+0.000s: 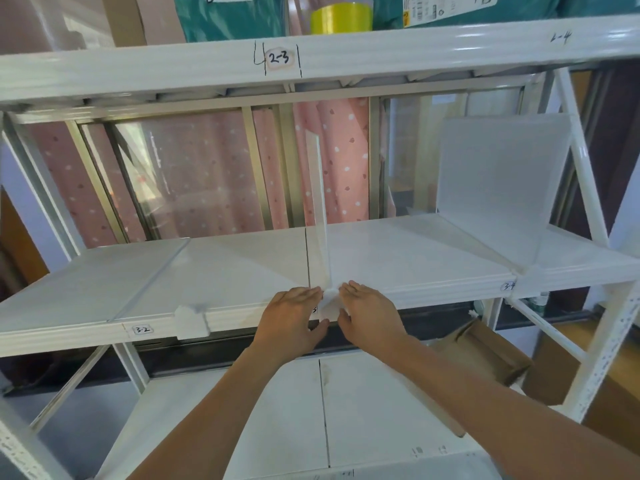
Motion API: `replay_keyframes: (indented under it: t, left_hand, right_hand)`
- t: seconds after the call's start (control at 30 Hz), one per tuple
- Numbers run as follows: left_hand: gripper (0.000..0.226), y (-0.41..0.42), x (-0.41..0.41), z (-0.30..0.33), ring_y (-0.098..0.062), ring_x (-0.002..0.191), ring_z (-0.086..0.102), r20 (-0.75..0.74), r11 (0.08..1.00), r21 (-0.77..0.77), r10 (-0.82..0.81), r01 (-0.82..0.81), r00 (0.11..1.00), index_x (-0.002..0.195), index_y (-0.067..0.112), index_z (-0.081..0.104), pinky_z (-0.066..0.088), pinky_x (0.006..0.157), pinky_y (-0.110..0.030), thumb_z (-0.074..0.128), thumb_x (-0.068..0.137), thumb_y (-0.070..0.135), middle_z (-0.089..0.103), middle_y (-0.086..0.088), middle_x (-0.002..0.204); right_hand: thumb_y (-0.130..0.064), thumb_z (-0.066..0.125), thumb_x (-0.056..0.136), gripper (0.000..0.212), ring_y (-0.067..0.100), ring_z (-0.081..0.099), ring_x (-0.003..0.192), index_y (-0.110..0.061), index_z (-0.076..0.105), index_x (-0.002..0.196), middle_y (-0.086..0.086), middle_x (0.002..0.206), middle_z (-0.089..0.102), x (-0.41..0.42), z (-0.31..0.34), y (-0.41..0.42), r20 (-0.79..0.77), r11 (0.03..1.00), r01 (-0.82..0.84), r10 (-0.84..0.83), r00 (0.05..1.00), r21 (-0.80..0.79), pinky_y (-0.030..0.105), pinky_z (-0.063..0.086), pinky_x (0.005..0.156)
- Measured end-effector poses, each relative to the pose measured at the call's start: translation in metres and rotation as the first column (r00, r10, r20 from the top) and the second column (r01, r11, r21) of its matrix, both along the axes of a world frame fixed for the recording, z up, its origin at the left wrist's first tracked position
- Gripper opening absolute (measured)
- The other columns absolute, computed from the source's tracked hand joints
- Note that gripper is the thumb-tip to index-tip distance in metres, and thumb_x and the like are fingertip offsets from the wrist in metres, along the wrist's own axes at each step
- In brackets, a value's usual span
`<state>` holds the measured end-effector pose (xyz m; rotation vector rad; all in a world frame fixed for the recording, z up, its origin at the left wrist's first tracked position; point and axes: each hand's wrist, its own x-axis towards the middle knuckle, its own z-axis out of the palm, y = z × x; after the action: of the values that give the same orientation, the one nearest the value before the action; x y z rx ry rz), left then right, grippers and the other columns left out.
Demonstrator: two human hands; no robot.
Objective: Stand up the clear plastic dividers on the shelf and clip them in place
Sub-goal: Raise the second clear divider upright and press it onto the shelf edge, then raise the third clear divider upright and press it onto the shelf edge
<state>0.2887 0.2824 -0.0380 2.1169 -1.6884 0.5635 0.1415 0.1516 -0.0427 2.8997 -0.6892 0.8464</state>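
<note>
A clear plastic divider (318, 202) stands upright at the middle of the white shelf (242, 265), seen edge-on. Its white clip (330, 301) sits over the shelf's front lip. My left hand (292, 322) and my right hand (367, 317) press on either side of that clip, fingers on the shelf top and thumbs under the lip. A second clear divider (152, 188) stands at the left with its clip (192, 322) on the lip. A third, frosted-looking divider (498, 181) stands at the right.
The shelf above (311, 60) carries teal parcels and a yellow tape roll (341, 17). A lower white shelf (294, 410) lies under my arms. A cardboard box (485, 355) sits at the lower right. White frame posts (588, 188) and pink dotted curtains stand behind.
</note>
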Motion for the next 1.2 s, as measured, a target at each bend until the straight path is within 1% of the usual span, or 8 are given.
replay_keyframes:
  t: [0.17,0.27,0.4,0.5,0.73,0.83,1.0,1.2]
  left_hand:
    - [0.055,0.004,-0.002,0.013,-0.013,0.141,0.042,-0.003,0.997,0.073,0.011,-0.011,1.000,0.147,0.023,0.055,0.027,0.116,-0.031,0.052,0.099,0.049,0.053,0.008,0.151]
    - [0.056,0.010,0.000,0.016,-0.014,0.144,0.039,-0.028,0.990,0.138,0.034,-0.030,0.999,0.149,0.026,0.051,0.027,0.117,-0.033,0.043,0.101,0.054,0.049,0.007,0.155]
    - [0.059,0.024,0.000,0.019,-0.019,0.148,0.034,-0.034,0.971,0.219,0.103,-0.094,0.994,0.157,0.026,0.040,0.026,0.121,-0.040,0.032,0.106,0.055,0.040,0.003,0.162]
    - [0.058,0.037,-0.001,0.023,-0.019,0.150,0.031,-0.058,0.965,0.227,0.146,-0.129,0.988,0.159,0.026,0.036,0.023,0.123,-0.041,0.024,0.108,0.052,0.035,0.004,0.164]
    - [0.058,0.081,-0.001,0.033,-0.017,0.152,0.027,-0.093,0.952,0.211,0.247,-0.224,0.964,0.161,0.026,0.032,0.021,0.125,-0.040,0.022,0.109,0.051,0.030,0.005,0.166]
    - [0.060,0.106,0.009,0.038,-0.018,0.151,0.031,-0.081,0.940,0.212,0.291,-0.269,0.953,0.161,0.024,0.033,0.025,0.123,-0.041,0.024,0.109,0.052,0.033,0.004,0.165]
    - [0.059,0.150,0.036,0.051,-0.019,0.149,0.035,-0.057,0.917,0.212,0.357,-0.338,0.932,0.159,0.022,0.036,0.028,0.121,-0.041,0.026,0.109,0.052,0.036,0.004,0.164]
    - [0.059,0.201,0.084,0.061,-0.025,0.144,0.043,-0.118,0.891,0.205,0.434,-0.406,0.893,0.158,0.024,0.036,0.036,0.117,-0.045,0.029,0.108,0.055,0.042,0.001,0.160]
  right_hand:
    - [-0.029,0.048,0.100,0.053,0.019,0.045,0.143,-0.015,0.050,0.151,0.000,0.152,0.053,-0.010,0.018,0.008,-0.086,0.999,0.044,-0.042,0.995,0.019,0.034,0.037,0.116]
    - [-0.035,0.048,0.099,0.046,0.022,0.057,0.127,-0.017,0.058,0.140,-0.001,0.137,0.064,-0.014,0.032,0.017,-0.107,0.995,0.101,-0.102,0.989,-0.018,0.038,0.049,0.102]
    - [-0.037,0.041,0.103,0.043,0.025,0.068,0.098,-0.023,0.054,0.141,0.004,0.112,0.072,-0.019,0.052,0.034,-0.158,0.983,0.180,-0.182,0.971,-0.030,0.038,0.057,0.079]
    - [-0.039,0.035,0.105,0.040,0.024,0.067,0.086,-0.020,0.060,0.130,0.006,0.100,0.070,-0.021,0.058,0.050,-0.189,0.979,0.200,-0.204,0.961,-0.039,0.032,0.052,0.067]
    - [-0.046,0.036,0.107,0.035,0.017,0.056,0.075,-0.017,0.057,0.111,0.002,0.098,0.067,-0.020,0.061,0.084,-0.166,0.995,0.066,-0.053,0.985,0.073,0.030,0.041,0.064]
    - [-0.047,0.036,0.106,0.033,0.019,0.060,0.079,-0.018,0.053,0.105,0.002,0.097,0.066,-0.013,0.060,0.096,-0.163,0.995,0.004,0.013,0.987,0.102,0.032,0.044,0.065]
    - [-0.050,0.036,0.105,0.055,0.024,0.062,0.110,-0.009,0.053,0.138,0.008,0.128,0.063,0.011,0.067,0.126,-0.186,0.997,-0.055,0.065,0.980,0.060,0.039,0.052,0.088]
    - [-0.053,0.036,0.105,0.060,0.027,0.056,0.124,-0.007,0.048,0.143,0.010,0.136,0.056,0.058,0.079,0.163,-0.249,0.998,-0.054,0.060,0.967,0.027,0.039,0.048,0.094]
